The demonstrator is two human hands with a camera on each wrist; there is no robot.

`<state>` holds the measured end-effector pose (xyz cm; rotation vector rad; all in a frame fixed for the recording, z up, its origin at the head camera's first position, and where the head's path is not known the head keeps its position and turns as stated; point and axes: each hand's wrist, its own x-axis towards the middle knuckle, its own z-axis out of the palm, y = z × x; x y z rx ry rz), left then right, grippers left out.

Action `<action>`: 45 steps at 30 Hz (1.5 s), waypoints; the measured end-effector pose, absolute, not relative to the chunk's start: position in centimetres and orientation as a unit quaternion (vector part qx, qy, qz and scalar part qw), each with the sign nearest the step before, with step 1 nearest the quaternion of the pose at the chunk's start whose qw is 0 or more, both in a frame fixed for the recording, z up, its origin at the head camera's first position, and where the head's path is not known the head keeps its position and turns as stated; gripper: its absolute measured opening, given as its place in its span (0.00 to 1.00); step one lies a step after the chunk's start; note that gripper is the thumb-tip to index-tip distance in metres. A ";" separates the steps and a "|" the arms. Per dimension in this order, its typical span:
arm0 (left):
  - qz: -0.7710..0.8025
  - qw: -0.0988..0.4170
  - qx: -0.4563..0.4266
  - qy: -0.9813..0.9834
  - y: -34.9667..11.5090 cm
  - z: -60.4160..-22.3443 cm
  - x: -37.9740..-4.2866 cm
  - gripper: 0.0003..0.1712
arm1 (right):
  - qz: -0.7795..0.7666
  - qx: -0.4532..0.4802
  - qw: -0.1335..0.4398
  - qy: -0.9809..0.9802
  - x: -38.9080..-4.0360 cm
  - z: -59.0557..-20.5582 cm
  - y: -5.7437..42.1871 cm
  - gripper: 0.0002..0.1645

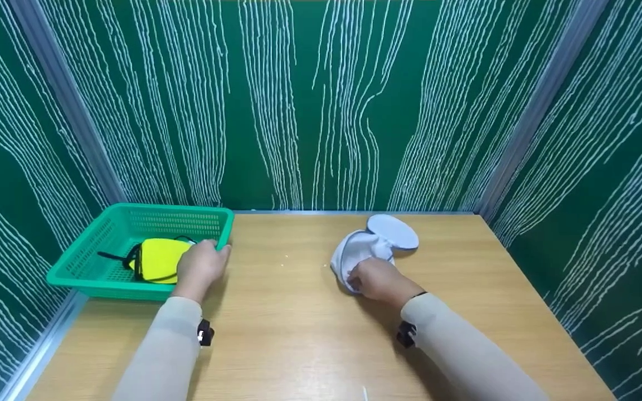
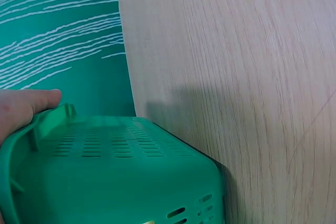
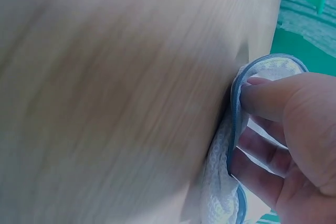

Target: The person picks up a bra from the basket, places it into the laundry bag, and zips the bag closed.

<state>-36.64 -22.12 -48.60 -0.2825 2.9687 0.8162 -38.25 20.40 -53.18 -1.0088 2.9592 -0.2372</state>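
Observation:
My left hand [image 1: 203,266] grips the right rim of a green plastic basket [image 1: 131,289], thumb outside. In the basket lies a bright yellow item [image 1: 160,257] with black edging and cords, partly hidden by that hand; its kind is unclear. On the table to the right, my right hand [image 1: 379,281] holds a whitish mesh bag [image 1: 357,248] by its opening. Blue-grey piping edges the bag, and its round flat lid [image 1: 393,231] lies folded back behind. In the right wrist view the fingers [image 3: 260,177] bend at the piped rim; some fingertips are hidden.
The wooden table [image 1: 276,312] meets green walls [image 1: 310,111] with white wavy lines at the back and sides. Small white specks lie between the hands. A thin white strip [image 1: 364,393] shows at the front edge of the view.

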 end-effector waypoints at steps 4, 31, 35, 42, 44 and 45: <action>0.268 0.024 -0.089 0.959 -22.2 -48.7 -36.8 0.38 | -0.077 -0.316 0.013 0.945 -37.9 -53.2 19.7 0.12; 0.258 0.005 -0.082 0.963 -21.8 -48.5 -36.5 0.35 | -0.085 -0.319 0.039 0.943 -37.0 -53.3 17.1 0.13; 0.263 0.013 -0.089 0.961 -21.9 -48.6 -36.7 0.32 | -0.085 -0.319 0.050 0.943 -36.7 -53.3 16.3 0.14; 0.260 0.028 -0.093 0.961 -22.0 -48.8 -36.7 0.35 | -0.076 -0.350 0.043 0.933 -36.2 -53.3 15.6 0.14; 0.256 0.027 -0.092 0.962 -22.0 -48.8 -36.7 0.35 | -0.072 -0.360 0.043 0.929 -36.1 -53.1 15.3 0.14; 0.253 0.027 -0.090 0.963 -22.0 -48.8 -36.6 0.35 | -0.069 -0.368 0.044 0.926 -36.1 -52.9 15.2 0.14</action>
